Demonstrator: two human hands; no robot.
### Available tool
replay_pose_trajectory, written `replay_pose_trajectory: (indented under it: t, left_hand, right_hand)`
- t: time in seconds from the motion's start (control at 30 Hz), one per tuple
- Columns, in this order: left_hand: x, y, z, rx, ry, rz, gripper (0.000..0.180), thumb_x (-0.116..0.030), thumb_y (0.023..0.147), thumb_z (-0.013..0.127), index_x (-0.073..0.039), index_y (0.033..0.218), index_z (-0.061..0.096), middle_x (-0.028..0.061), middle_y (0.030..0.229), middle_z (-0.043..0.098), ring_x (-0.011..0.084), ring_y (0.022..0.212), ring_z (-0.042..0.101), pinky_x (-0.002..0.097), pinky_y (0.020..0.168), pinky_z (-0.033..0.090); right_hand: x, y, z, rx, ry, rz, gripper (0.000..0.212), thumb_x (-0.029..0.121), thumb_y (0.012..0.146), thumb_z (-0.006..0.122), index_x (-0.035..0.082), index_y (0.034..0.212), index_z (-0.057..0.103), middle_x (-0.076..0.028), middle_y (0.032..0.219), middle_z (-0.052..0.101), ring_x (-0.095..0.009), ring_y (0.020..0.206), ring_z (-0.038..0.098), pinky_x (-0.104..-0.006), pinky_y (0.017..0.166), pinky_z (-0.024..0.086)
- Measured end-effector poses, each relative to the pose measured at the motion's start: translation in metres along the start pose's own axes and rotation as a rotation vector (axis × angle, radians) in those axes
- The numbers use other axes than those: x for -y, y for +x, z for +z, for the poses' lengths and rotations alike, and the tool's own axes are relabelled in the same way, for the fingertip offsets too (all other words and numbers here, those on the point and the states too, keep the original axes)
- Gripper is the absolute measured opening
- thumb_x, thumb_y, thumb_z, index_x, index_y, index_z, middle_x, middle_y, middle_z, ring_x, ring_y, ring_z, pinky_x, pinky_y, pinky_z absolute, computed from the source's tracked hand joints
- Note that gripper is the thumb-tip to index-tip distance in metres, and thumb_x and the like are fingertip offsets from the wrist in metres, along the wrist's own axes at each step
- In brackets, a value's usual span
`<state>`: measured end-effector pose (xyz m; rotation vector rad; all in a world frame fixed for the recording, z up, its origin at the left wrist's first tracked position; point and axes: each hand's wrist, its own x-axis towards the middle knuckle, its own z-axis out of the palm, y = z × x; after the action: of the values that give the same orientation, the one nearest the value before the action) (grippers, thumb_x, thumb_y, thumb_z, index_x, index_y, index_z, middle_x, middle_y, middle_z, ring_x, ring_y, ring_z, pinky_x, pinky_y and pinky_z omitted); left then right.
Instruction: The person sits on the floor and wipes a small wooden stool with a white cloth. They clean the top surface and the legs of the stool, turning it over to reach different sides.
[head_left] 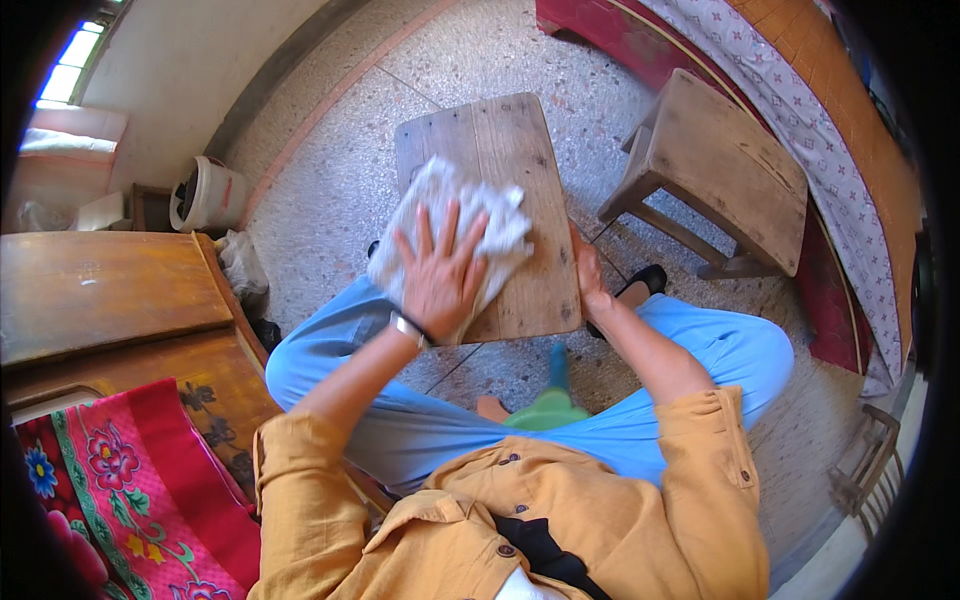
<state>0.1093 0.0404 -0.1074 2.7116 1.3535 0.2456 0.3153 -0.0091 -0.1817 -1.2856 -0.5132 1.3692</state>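
Note:
A worn wooden stool point(510, 270) is in front of me between my knees, its flat plank seat facing up and its legs hidden. On the left part of the seat lies a crumpled white-grey cloth point(505, 225). My left hand point(440, 275) rests flat on the cloth with its fingers spread, pressing it against the wood. At the seat's right edge my right hand point(588, 268) grips the side, its fingers partly hidden by the wood.
A second wooden stool point(725, 175) stands at the right, beside a bed with a patterned cover point(800, 130). Brown wooden furniture point(110, 290) with a red floral cloth point(150, 480) is at my left. A white bucket point(215, 195) sits by the wall. Something green point(548, 410) is below my lap.

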Motion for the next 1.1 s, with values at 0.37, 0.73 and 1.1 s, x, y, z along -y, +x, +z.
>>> replay_pose_trajectory:
  t: [0.37,0.73,1.1]
  left_hand:
    - [0.071,0.072,0.018,-0.224,-0.108,0.044,0.043,-0.028,0.095,0.044,-0.010,0.134,0.047,0.0205,0.142,0.038,0.0416,0.133,0.030,0.0560,0.111,0.014]
    - [0.056,0.036,0.019,-0.231,-0.240,-0.169,0.052,-0.027,0.094,0.046,-0.009,0.142,0.036,0.0334,0.145,0.019,0.0488,0.128,0.033,0.0457,0.098,0.040]
    - [0.006,-0.035,-0.006,0.049,-0.095,-0.021,0.055,-0.020,0.091,0.051,-0.010,0.143,0.034,0.0263,0.151,0.015,0.0497,0.137,0.013,0.0569,0.110,0.015]
  right_hand:
    - [0.002,0.003,0.004,-0.013,0.003,0.056,0.054,0.048,0.098,0.037,0.002,0.102,0.064,-0.006,0.082,0.066,-0.014,0.072,0.060,-0.0314,0.065,0.048]
    - [0.003,0.001,-0.001,-0.010,-0.002,0.048,0.053,0.047,0.099,0.035,0.003,0.104,0.063,-0.006,0.080,0.066,-0.012,0.070,0.061,-0.0311,0.062,0.048]
    - [-0.010,0.009,-0.004,-0.029,0.012,0.068,0.053,0.046,0.099,0.036,0.001,0.097,0.065,-0.005,0.076,0.065,-0.013,0.066,0.058,-0.0311,0.062,0.048]
